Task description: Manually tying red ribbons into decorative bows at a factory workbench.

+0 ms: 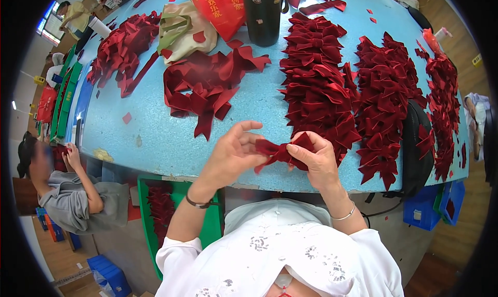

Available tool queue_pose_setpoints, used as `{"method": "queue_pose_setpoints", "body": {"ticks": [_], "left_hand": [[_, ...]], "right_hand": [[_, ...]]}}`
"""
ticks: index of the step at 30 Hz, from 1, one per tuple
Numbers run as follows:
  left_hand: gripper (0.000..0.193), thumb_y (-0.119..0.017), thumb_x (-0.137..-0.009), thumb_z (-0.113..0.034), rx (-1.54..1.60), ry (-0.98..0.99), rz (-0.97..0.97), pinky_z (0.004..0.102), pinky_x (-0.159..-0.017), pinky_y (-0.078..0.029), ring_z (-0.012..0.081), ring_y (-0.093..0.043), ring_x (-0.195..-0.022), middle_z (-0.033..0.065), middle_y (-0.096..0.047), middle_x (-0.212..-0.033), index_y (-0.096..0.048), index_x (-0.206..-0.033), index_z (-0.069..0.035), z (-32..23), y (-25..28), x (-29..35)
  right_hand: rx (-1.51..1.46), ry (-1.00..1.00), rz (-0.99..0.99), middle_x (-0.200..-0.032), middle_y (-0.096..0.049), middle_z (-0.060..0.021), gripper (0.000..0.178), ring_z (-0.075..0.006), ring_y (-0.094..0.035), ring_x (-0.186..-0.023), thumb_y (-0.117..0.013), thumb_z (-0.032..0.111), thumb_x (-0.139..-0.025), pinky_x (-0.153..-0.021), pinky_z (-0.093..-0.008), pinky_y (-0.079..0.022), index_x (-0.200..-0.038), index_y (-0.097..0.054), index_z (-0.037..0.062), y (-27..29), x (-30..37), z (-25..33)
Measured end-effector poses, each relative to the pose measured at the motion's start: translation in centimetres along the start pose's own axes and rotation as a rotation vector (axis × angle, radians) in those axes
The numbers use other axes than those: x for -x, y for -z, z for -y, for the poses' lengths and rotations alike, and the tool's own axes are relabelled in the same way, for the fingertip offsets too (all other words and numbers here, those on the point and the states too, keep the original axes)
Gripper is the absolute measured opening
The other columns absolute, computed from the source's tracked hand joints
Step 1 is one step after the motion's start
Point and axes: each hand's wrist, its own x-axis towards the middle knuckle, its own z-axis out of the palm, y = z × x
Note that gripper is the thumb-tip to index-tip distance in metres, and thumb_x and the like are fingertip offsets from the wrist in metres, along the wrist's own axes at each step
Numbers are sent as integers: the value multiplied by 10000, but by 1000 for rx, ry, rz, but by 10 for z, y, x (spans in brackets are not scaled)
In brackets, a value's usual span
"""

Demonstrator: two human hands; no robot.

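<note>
A dark red velvet ribbon bow [281, 152] is held over the table's near edge, between my two hands. My left hand [231, 154] has its fingers closed at the bow's left loop and tail, with the index finger raised clear of it. Thumb and fingers of my right hand [317, 159] pinch the bow right beside its knot. Just beyond, a long row of finished red bows [316, 79] lies packed closely together. Loose cut ribbon strips [199, 84] are heaped on the table to the left of that row.
More bow rows [384, 99] stretch along the right, beside a black bag [417, 146]. A dark bottle [263, 16], red bag [220, 6] and cloth bag [187, 29] stand at the back. Below the blue table [150, 136] is a green crate [181, 214]. A co-worker [78, 193] sits left.
</note>
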Motion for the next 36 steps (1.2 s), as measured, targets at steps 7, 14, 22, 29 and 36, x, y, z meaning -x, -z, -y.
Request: {"method": "queue_pose_setpoints", "body": {"ticks": [7,14,22,29,36], "left_hand": [[370,-664,-796,-15,147,-9,-95,257,-800,-488,123,-592,-886,82,-616,-997,-513,-1130,29,0,-2,4],[265,-673,-794,-29,111,-74,-136,238,-768,-484,98,-592,-833,54,-645,-911,-600,-1041,33,2,-15,11],[208,-656,-799,-20,-188,-48,-16,219,-682,-477,88,-591,-783,54,-658,-907,-646,-999,37,-5,-26,19],[163,-658,-799,-17,-181,-126,-53,198,-639,-456,74,-573,-739,40,-655,-841,-667,-960,13,5,-24,21],[189,-661,-786,-4,-16,-148,-100,210,-675,-484,82,-592,-773,39,-653,-857,-651,-974,16,3,-26,17]], "right_hand": [[-63,110,-102,-796,-626,-68,121,-112,-585,-640,-641,16,-818,-560,-238,-493,-905,-562,-13,-18,6,-2],[235,254,5,-837,-614,-64,89,-92,-554,-756,-628,-12,-815,-680,-210,-457,-882,-575,-37,-12,13,-1],[470,424,155,-861,-608,-53,110,-91,-537,-778,-647,9,-805,-681,-209,-435,-897,-604,-35,-4,4,12],[-45,91,93,-799,-612,-43,106,-72,-540,-667,-660,17,-801,-582,-188,-425,-887,-608,-16,-9,12,2],[12,123,7,-736,-609,-28,105,-42,-516,-573,-667,21,-800,-499,-160,-400,-872,-595,-3,-13,14,5]]}}
